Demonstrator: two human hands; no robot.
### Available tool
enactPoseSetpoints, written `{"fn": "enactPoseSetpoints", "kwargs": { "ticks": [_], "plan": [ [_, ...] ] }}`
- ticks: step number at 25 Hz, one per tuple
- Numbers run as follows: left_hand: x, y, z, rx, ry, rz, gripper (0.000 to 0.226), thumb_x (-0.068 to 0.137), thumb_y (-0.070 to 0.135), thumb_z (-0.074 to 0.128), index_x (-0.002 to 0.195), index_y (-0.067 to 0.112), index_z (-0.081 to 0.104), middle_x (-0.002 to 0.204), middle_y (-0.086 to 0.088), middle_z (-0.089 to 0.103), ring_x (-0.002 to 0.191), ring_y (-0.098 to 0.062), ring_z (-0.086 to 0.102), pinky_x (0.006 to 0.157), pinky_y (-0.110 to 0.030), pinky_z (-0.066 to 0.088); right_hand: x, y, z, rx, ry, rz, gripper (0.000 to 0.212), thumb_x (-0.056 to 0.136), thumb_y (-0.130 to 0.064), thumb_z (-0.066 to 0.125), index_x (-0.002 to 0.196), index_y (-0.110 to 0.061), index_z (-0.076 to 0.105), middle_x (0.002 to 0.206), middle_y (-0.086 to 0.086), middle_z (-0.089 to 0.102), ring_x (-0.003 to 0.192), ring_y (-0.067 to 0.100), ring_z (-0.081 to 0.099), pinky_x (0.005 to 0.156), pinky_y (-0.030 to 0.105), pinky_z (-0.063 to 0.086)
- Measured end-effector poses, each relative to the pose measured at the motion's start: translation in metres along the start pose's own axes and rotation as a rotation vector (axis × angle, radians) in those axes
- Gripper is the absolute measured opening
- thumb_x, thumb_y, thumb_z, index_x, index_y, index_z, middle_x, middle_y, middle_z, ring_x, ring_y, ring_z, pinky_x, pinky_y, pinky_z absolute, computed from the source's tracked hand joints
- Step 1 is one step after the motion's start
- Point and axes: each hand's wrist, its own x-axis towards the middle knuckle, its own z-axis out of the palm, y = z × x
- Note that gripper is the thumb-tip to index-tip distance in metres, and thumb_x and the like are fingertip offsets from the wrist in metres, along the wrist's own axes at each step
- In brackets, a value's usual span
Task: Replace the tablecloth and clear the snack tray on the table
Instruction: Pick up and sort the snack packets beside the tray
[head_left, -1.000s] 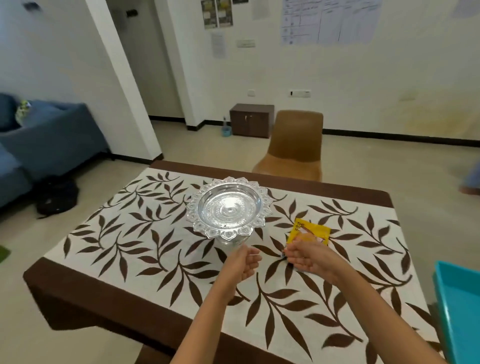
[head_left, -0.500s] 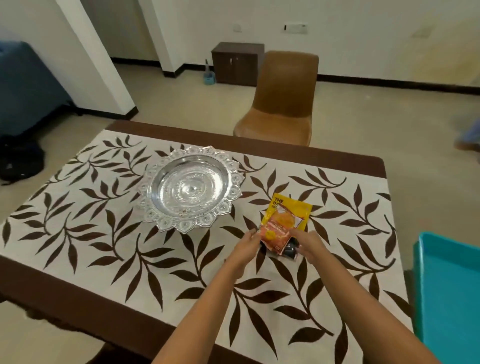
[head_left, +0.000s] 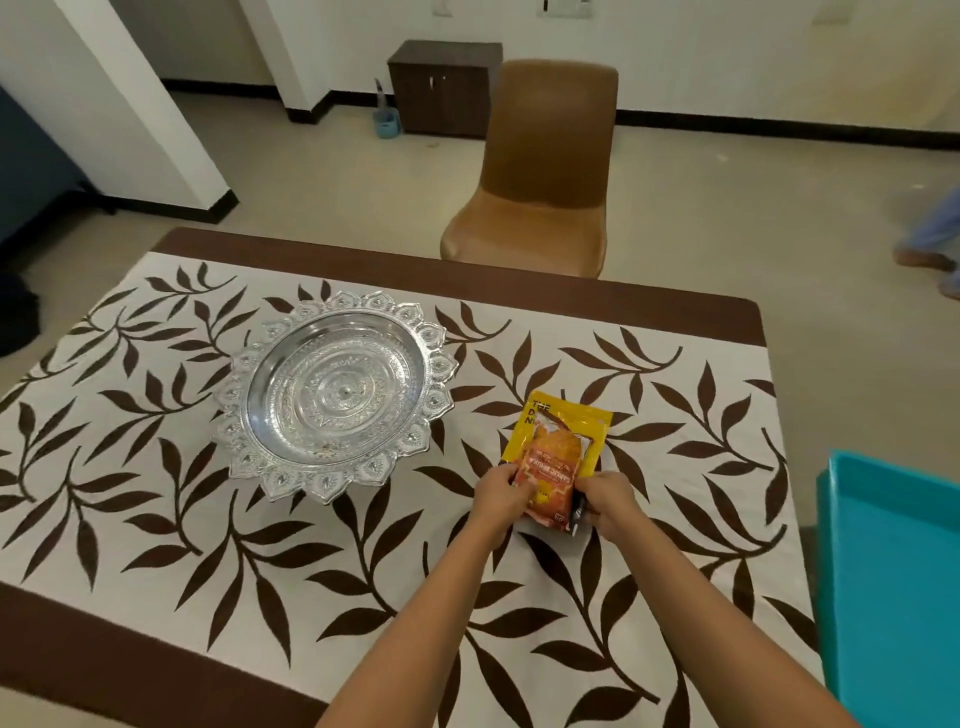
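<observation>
Both hands are on the snack stack, right of table centre and well clear of the right edge. L hand has fingers curled, pinching the near-left corner of the orange packet. R hand is curled round the near-right corner, w/ a small dark item by its fingers; can't tell what that is. The orange packet lies on top of a yellow packet, which pokes out toward the far edge.

Risks, as I judge them:
- The grip is only at the near end, so on lifting the yellow packet may slide out from under and drop. Glossy film, nothing clamps it.
- The dark item could slip free the same way.
- The teal bin sits just off the right edge – a loose carry across the gap could drop things on the floor.
- The silver snack tray looks emptied but stands on the tablecloth, left of centre – pulling the cloth w/o lifting the tray first would drag or tip it.
</observation>
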Motion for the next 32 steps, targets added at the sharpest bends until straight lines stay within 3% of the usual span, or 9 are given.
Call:
{"fn": "enactPoseSetpoints", "kwargs": {
  "ticks": [4,9,15,18,21,24,27,29,32],
  "plan": [
    [-0.022,0.033,-0.026,-0.167,0.056,0.131,0.015,0.096,0.018,0.050,0.102,0.016,0.064,0.104,-0.010,0.069,0.095,-0.022,0.068,0.085,-0.045,0.057,-0.038,-0.031,-0.006,0.025,0.136,-0.237,0.012,0.086,-0.012,0.054,0.094,-0.007,0.060,0.098,0.014,0.067,0.087,0.031,0.064,0.075,0.049,0.056],
    [-0.065,0.063,-0.131,-0.425,0.206,0.281,0.015,0.097,0.015,0.051,0.103,0.013,0.064,0.100,-0.007,0.071,0.092,-0.019,0.070,0.081,-0.035,0.058,-0.117,-0.103,0.014,0.020,0.274,-0.649,0.010,0.098,-0.011,0.040,0.101,-0.009,0.049,0.084,0.003,0.052,0.078,0.021,0.049,0.059,0.031,0.037],
    [-0.062,0.014,-0.236,-0.518,0.492,0.115,0.013,0.096,0.007,0.050,0.098,0.011,0.063,0.103,-0.013,0.068,0.096,-0.027,0.067,0.085,-0.041,0.056,-0.163,-0.149,0.089,-0.016,0.038,-0.868,0.014,0.100,-0.017,0.038,0.105,-0.013,0.050,0.088,-0.001,0.055,0.078,0.015,0.054,0.061,0.029,0.040],
    [-0.054,-0.007,-0.249,-0.405,0.523,0.066,0.013,0.095,0.010,0.052,0.096,0.012,0.064,0.100,-0.013,0.069,0.092,-0.028,0.068,0.087,-0.045,0.056,-0.163,-0.147,0.130,-0.134,-0.147,-0.816,0.016,0.100,-0.016,0.038,0.107,-0.016,0.052,0.098,0.003,0.060,0.087,0.019,0.058,0.072,0.034,0.048],
    [-0.053,-0.014,-0.252,-0.216,0.600,0.103,0.014,0.095,0.015,0.052,0.091,0.013,0.066,0.091,-0.010,0.068,0.088,-0.026,0.066,0.073,-0.035,0.054,-0.161,-0.138,0.163,-0.294,-0.226,-0.812,0.016,0.101,-0.015,0.038,0.108,-0.014,0.052,0.106,0.007,0.060,0.090,0.019,0.056,0.069,0.033,0.046],
    [-0.052,-0.015,-0.255,-0.045,0.650,0.145,0.013,0.094,0.015,0.053,0.092,0.008,0.065,0.088,-0.008,0.064,0.085,-0.026,0.061,0.062,-0.028,0.042,-0.160,-0.126,0.180,-0.545,-0.143,-0.871,0.019,0.099,-0.010,0.042,0.111,-0.003,0.054,0.103,0.013,0.059,0.093,0.025,0.055,0.068,0.029,0.037],
    [-0.047,-0.016,-0.256,0.081,0.722,0.196,0.014,0.093,0.014,0.055,0.099,0.004,0.064,0.090,-0.007,0.061,0.084,-0.022,0.058,0.068,-0.028,0.040,-0.156,-0.112,0.187,-0.619,-0.055,-0.896,0.017,0.094,-0.001,0.044,0.107,0.000,0.053,0.092,0.009,0.054,0.091,0.029,0.059,0.065,0.031,0.041],
    [-0.042,-0.019,-0.253,0.183,0.797,0.230,0.016,0.092,0.014,0.055,0.104,0.007,0.062,0.096,-0.008,0.062,0.090,-0.024,0.059,0.069,-0.032,0.043,-0.155,-0.105,0.190,-0.666,-0.005,-0.957,0.022,0.090,0.002,0.043,0.110,-0.001,0.051,0.098,0.012,0.056,0.094,0.033,0.059,0.067,0.038,0.049],
    [-0.040,-0.024,-0.249,0.378,0.865,0.253,0.037,0.091,0.010,0.054,0.128,0.010,0.052,0.116,-0.010,0.055,0.112,-0.027,0.049,0.087,-0.036,0.046,-0.155,-0.095,0.193,-0.843,0.071,-1.088,0.029,0.088,0.006,0.044,0.116,0.001,0.051,0.117,0.020,0.051,0.105,0.036,0.053,0.079,0.041,0.048]
  ]
}}
